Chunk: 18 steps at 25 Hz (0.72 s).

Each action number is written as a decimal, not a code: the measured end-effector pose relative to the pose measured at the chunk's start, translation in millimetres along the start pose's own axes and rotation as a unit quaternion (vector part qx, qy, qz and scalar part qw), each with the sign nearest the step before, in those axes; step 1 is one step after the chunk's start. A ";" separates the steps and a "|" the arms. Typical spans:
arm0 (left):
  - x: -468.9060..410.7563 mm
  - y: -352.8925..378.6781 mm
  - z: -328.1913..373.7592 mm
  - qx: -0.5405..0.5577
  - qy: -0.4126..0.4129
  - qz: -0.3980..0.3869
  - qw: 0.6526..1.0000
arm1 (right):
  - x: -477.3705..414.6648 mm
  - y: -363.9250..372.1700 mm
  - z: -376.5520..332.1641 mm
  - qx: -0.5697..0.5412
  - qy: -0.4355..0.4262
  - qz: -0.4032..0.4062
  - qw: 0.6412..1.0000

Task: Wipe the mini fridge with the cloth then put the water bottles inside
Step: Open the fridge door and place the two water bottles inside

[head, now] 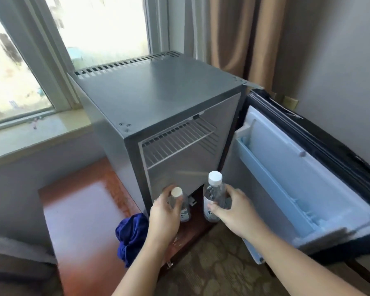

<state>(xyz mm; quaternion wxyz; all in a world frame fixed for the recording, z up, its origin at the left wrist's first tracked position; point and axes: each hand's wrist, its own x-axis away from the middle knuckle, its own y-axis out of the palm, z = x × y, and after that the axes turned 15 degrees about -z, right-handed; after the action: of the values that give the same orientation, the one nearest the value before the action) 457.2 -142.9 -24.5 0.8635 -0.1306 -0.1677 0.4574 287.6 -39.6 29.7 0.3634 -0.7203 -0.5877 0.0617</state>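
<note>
So here's my view: both hands are busy, one water bottle each. My left hand [165, 212] is wrapped around the left bottle [185, 211], fingers curled just under its white cap. That one is a bit blurry. My right hand [236, 211] grips the right bottle [214, 194] around the middle, thumb across the label, cap pointing up. Both bottles are upright, near each other, right in front of the bottom edge of the mini fridge [158, 92]. Can't tell if they're resting on the wooden top [79, 210] or held just above it.

The door [286, 167] is swung wide open to the right, with its pale blue door shelf [271, 184] showing. Inside the fridge there's one wire shelf [179, 139] up high.

The blue cloth [130, 238] sits crumpled at the front edge of the wooden top, just left of my left wrist, close to the fridge's front corner. Behind the fridge are a window [51, 50] and a tan curtain [239, 39].
</note>
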 end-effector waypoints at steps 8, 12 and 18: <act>-42.1 5.4 4.8 0.043 -0.025 0.004 0.999 | -108.1 10.8 7.6 -0.037 0.072 -0.003 0.997; -82.0 18.5 -1.3 0.070 -0.033 0.038 0.996 | -160.2 22.5 -0.7 -0.056 0.074 -0.035 0.995; -151.3 24.8 -24.4 0.040 -0.037 0.162 0.985 | -229.2 35.5 -18.3 -0.053 0.075 -0.056 0.994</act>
<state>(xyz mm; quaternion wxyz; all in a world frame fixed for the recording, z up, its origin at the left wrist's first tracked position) 369.2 -257.3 -81.8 0.7760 -0.1046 -0.1576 0.6018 256.4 -253.8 -55.7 0.3707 -0.7071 -0.6005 -0.0447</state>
